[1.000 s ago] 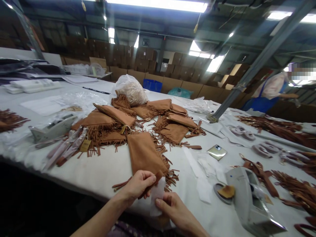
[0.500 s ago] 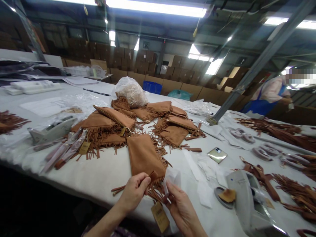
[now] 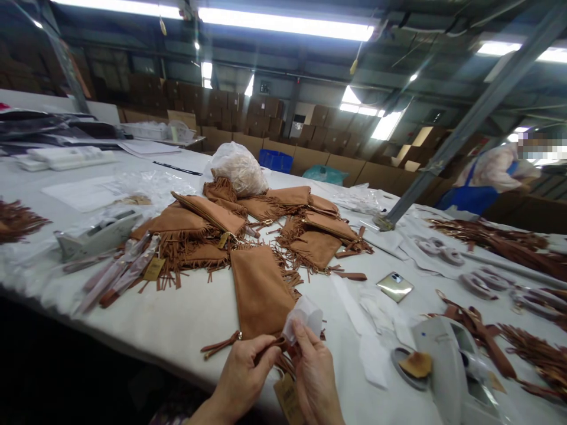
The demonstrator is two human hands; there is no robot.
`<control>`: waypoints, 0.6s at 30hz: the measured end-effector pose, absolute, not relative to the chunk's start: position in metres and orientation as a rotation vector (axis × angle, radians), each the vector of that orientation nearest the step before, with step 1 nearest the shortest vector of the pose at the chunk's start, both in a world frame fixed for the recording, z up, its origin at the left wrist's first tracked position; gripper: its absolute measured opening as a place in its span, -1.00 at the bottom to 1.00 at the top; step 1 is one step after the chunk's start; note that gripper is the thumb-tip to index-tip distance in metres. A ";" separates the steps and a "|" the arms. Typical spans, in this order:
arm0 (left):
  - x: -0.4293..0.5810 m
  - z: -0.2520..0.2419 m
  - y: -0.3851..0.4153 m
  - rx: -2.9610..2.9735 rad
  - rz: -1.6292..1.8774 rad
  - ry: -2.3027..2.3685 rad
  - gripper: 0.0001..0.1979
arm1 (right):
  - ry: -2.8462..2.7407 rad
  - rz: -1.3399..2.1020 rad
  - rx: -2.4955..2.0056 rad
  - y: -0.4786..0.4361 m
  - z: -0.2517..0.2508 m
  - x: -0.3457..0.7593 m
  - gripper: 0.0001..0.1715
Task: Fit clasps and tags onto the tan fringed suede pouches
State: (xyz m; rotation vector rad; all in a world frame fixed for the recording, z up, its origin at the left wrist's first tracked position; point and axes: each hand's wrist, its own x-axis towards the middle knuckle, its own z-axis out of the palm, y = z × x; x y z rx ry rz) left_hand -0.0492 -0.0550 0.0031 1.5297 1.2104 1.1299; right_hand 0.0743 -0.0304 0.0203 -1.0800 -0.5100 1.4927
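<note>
While the left hand pinches a brown strap between thumb and fingers, the right hand grips a thin white sheet just beside it. Judging by this, the step in hand is fitting sheet to strap; whether the two touch, I cannot tell. The next move seems to call for a steady left pinch, with the right fingers guiding the sheet round without crumpling it.

From the left fingertips the strap's short visible part points toward the right hand, its long axis running roughly crosswise between the two grips; its ends are hidden by the fingers. Below the grips hangs a tag, partly behind the right hand.

Just beyond both hands lies the pouch, flat, its long axis leading away from the grip and leaning left at the far end. Its fringe spreads along the right side, and a zip pull sticks out leftward, beyond the left hand.
</note>
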 end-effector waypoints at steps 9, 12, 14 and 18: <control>-0.051 0.002 -0.052 1.519 1.202 1.259 -0.78 | -0.593 1.439 -1.146 -0.037 0.023 0.063 -0.55; -0.052 0.004 -0.048 1.488 1.199 1.280 -0.77 | -0.710 1.360 -1.154 -0.038 0.022 0.062 -0.53; -0.053 0.005 -0.047 1.493 1.200 1.258 -0.76 | -0.823 1.287 -1.179 -0.038 0.022 0.062 -0.52; -0.056 0.008 -0.047 1.532 1.214 1.155 -0.79 | -1.022 1.190 -1.268 -0.038 0.027 0.067 -0.52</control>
